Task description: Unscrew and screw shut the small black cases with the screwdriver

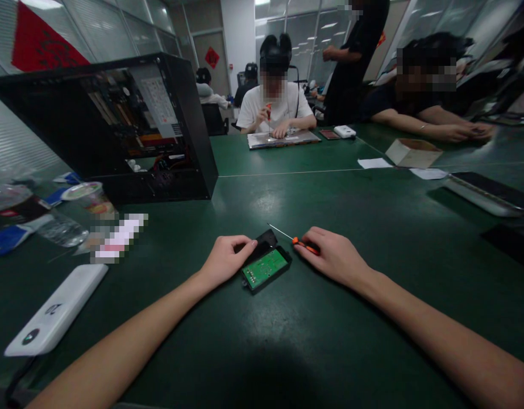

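Near the middle of the green table lies a small black plastic case [256, 291] with a green circuit board [265, 268] exposed inside it. Its black cover [267, 241] sits along the far side of the case, and my left hand [228, 257] is closed on the cover's left end, thumb on top. To the right of the case, my right hand [330, 253] is wrapped round the orange and black handle of a screwdriver [302, 244]. The thin metal shaft points left and away from me, its tip just beyond the cover and apart from the board.
An opened black computer tower [189, 130] stands at the back left. On the left lie a plastic bottle [61, 227], a cup [91, 199] and a white power bank [57, 309]. Across the table a person [274, 105] holds a screwdriver. At right are an open box [413, 153] and a dark-topped device [492, 193].
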Motion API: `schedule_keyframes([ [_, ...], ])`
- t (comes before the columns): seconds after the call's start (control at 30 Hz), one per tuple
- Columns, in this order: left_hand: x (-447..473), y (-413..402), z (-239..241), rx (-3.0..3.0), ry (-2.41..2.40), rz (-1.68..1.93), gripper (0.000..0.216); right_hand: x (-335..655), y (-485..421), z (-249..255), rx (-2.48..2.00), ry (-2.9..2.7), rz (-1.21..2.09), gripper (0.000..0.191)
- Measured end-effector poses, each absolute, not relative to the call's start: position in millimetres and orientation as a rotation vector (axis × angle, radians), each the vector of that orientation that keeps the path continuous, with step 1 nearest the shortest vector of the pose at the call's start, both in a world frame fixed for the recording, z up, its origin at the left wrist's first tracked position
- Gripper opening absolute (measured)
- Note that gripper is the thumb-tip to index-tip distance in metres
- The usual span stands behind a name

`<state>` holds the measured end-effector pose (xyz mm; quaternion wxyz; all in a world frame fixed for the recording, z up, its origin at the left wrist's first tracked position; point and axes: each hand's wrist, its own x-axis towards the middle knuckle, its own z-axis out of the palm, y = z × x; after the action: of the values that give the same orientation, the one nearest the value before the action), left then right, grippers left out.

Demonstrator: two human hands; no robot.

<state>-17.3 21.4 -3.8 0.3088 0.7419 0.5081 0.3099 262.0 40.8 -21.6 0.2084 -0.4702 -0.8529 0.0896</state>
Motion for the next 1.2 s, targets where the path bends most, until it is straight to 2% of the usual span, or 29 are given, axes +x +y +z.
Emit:
schedule_keyframes([
  [0.1,-23,26,-7,2.247,1.416,0.784,0.019,260,39,-20,-1.231,-2.338,0.251,0.024],
  [0.17,-25,29,-9,2.327,1.496,0.768,0.02,256,36,-17,-1.089,-2.341,0.226,0.029],
  [0.33,-27,31,-10,2.391,1.477,0.718,0.017,238,21,-7,-0.726,-2.503,0.188,0.065],
  [0.4,-28,32,-8,2.395,1.454,0.714,0.021,229,14,-5,-0.674,-2.579,0.172,0.074],
  [0.77,-31,38,-5,2.379,1.436,0.812,0.032,224,-12,5,-0.678,-2.57,0.22,0.056],
  [0.9,-29,33,-4,2.414,1.357,0.765,0.031,266,-31,19,-0.853,-2.282,0.207,0.046],
  [1.03,-22,25,-2,2.469,1.201,0.7,0.029,364,-50,11,-1.332,-2.012,-0.105,0.039],
  [1.2,-11,15,-4,2.55,1.038,0.651,0.026,505,-82,-14,-1.865,-1.653,-0.511,0.058],
])
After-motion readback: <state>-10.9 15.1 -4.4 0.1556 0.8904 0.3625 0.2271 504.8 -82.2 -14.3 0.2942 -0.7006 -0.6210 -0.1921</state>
